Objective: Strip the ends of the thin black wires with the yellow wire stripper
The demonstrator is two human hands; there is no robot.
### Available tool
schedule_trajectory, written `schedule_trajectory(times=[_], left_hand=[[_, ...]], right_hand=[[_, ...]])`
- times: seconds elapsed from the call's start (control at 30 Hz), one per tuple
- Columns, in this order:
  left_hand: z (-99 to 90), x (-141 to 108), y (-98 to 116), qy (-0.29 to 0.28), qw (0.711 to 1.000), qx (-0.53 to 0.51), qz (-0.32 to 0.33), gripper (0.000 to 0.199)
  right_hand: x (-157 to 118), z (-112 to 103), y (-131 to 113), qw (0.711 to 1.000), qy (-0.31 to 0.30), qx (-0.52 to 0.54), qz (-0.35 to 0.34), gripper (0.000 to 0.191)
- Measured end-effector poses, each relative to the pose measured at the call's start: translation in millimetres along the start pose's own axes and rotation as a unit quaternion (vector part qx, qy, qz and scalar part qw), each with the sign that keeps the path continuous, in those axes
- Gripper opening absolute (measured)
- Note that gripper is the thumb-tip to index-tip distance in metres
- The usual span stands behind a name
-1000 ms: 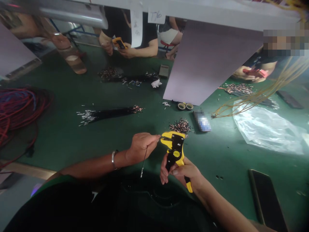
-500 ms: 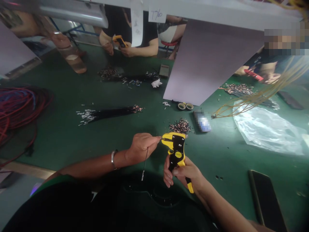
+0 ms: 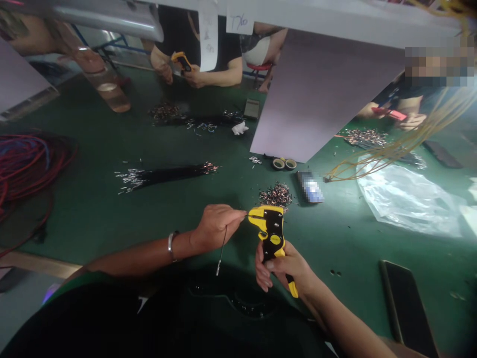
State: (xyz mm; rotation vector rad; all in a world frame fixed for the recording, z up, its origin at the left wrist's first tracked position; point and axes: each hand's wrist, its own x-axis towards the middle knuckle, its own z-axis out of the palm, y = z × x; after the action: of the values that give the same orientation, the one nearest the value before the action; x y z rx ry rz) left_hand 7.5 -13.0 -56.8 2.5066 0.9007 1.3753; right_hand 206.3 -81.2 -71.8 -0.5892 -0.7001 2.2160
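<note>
My left hand (image 3: pixel 217 226) is closed in a pinch on a thin black wire (image 3: pixel 221 253). One end of the wire hangs below the fist and carries a silvery terminal. The other end points from my fingertips to the jaws of a yellow and black wire stripper (image 3: pixel 275 226); how deep it sits there cannot be seen. My right hand (image 3: pixel 285 268) is wrapped round the stripper's handles, holding it upright with its nose turned left. Just behind the tool's head lies a heap of short cut wire ends (image 3: pixel 278 193).
A bundle of black wires (image 3: pixel 167 174) lies to the left, with red cable coils (image 3: pixel 26 169) beyond. Tape rolls (image 3: pixel 284 163), a small box (image 3: pixel 310 188), a plastic bag (image 3: pixel 406 199) and a phone (image 3: pixel 408 306) lie rightward. Co-workers' hands (image 3: pixel 194 75) hold tools behind a partition (image 3: pixel 324 89).
The whole view has shifted slightly. A short stretch of wire now shows between my left fingertips and the stripper's nose. Both hands keep their grips.
</note>
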Motion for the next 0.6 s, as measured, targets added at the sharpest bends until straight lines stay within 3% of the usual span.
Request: schedule_trajectory(times=[0.6], left_hand=[[-1.2,1.0,-2.6,-0.046,0.998,-0.03,0.014,0.013]], right_hand=[[-8.2,-1.7,-0.8,0.999,0.038,-0.003,0.027,0.015]])
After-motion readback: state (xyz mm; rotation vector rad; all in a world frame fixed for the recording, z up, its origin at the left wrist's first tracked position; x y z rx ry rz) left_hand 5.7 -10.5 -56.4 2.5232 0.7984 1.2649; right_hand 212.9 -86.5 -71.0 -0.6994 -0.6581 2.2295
